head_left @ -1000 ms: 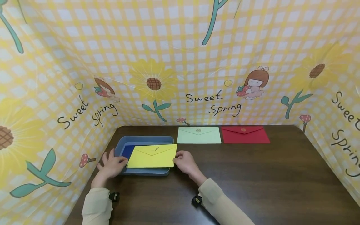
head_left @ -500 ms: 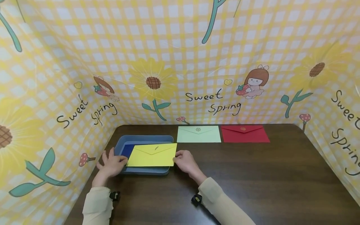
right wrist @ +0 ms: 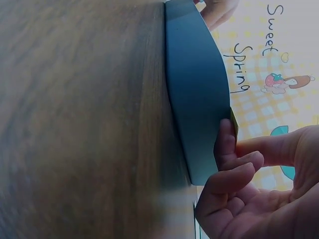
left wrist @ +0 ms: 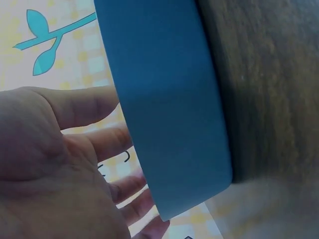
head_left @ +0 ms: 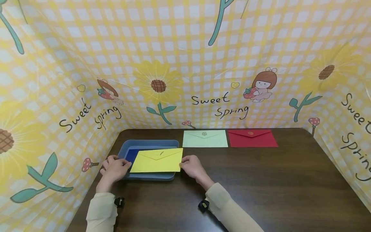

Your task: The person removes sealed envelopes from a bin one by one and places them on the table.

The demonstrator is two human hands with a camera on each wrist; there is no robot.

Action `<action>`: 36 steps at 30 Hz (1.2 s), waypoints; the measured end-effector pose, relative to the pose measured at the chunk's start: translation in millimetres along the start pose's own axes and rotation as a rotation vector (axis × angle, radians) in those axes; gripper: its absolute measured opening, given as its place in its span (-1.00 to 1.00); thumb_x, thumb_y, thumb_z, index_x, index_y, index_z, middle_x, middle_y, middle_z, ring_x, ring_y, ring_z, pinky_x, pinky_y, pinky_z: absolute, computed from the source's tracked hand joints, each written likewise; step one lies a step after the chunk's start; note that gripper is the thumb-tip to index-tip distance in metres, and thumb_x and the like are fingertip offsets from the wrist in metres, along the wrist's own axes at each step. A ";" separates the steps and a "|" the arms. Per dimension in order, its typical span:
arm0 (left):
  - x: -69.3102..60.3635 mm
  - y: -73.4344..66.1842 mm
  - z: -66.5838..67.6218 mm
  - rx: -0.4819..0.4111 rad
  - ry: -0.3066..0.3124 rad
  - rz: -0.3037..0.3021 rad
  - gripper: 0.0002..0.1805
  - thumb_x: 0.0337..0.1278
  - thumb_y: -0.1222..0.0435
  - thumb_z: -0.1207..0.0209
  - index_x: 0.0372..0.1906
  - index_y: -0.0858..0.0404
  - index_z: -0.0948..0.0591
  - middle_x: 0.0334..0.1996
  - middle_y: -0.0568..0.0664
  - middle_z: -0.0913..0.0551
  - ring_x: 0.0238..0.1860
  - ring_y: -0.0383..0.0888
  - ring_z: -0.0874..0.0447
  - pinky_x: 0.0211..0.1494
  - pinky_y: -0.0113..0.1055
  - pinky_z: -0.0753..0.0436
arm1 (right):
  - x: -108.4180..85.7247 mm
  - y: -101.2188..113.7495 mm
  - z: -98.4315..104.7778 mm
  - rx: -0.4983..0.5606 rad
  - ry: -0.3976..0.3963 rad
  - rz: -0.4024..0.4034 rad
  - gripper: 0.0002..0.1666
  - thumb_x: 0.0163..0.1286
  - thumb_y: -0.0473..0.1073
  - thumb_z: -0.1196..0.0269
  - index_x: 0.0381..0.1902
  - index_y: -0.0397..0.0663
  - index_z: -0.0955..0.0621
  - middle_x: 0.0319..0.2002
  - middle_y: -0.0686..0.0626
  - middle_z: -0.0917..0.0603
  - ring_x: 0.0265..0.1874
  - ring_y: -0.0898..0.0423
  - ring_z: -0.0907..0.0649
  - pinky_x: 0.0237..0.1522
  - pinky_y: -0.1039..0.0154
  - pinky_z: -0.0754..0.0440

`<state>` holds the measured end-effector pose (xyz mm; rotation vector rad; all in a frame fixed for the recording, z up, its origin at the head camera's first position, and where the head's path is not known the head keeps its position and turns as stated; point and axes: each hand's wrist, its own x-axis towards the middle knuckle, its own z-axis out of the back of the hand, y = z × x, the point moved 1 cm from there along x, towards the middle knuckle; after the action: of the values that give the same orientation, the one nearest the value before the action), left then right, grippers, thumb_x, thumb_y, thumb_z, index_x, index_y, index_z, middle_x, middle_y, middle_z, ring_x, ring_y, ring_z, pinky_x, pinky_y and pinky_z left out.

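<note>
A yellow envelope [head_left: 157,161] lies slanted over the blue tray [head_left: 150,176], its right end past the tray's right rim. Under it, a dark blue envelope [head_left: 131,155] shows at the left inside the tray. My left hand [head_left: 113,169] pinches the yellow envelope's left edge at the tray's left side; in the left wrist view the fingertips of that hand [left wrist: 65,159] are hidden behind the tray wall [left wrist: 169,109]. At the other end, my right hand [head_left: 193,167] holds the right edge between thumb and fingers, also seen in the right wrist view as a hand [right wrist: 259,184] beside the tray wall [right wrist: 199,89].
A pale green envelope [head_left: 205,141] and a red envelope [head_left: 253,141] lie side by side at the table's back edge, right of the tray. Yellow checked cloth [head_left: 203,64] hangs behind the brown table [head_left: 261,180] and at both sides.
The outer fingers of my left hand have drawn in closer together. My right hand and the yellow envelope have shifted very slightly to the right.
</note>
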<state>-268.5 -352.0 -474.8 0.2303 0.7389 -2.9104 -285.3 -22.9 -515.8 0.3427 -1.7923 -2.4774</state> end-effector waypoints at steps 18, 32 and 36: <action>3.2 -1.9 -7.8 0.019 0.020 -0.082 -0.63 0.49 0.20 -0.17 0.07 0.44 -0.71 0.49 0.54 0.11 0.46 0.59 0.48 0.21 0.65 0.29 | 1.0 0.1 1.5 0.049 0.034 -0.047 -0.85 0.46 -0.30 -0.28 -0.11 -0.30 -0.68 -0.58 -0.03 -0.52 -0.68 0.16 -0.42 -0.61 0.30 -0.38; 4.5 -3.2 -7.0 0.002 0.017 -0.104 -0.64 0.42 0.22 -0.25 0.11 0.41 -0.67 0.50 0.53 0.08 0.48 0.58 0.42 0.23 0.65 0.29 | -0.9 1.1 9.6 0.038 0.029 -0.046 -0.78 0.50 -0.25 -0.26 -0.03 -0.31 -0.65 -0.50 -0.18 -0.62 -0.68 0.16 -0.44 -0.62 0.32 -0.41; 4.8 -4.4 -6.4 -0.005 0.025 -0.111 -0.61 0.43 0.21 -0.24 0.15 0.41 -0.66 0.51 0.53 0.08 0.49 0.58 0.39 0.24 0.65 0.27 | -1.7 1.0 12.6 0.035 0.033 -0.035 -0.81 0.49 -0.25 -0.25 -0.06 -0.29 -0.64 -0.51 -0.16 -0.62 -0.69 0.16 -0.43 -0.62 0.32 -0.40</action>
<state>-273.2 -345.5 -479.2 0.2331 0.7867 -3.0145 -286.5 -11.2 -510.9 0.4190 -1.8340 -2.4512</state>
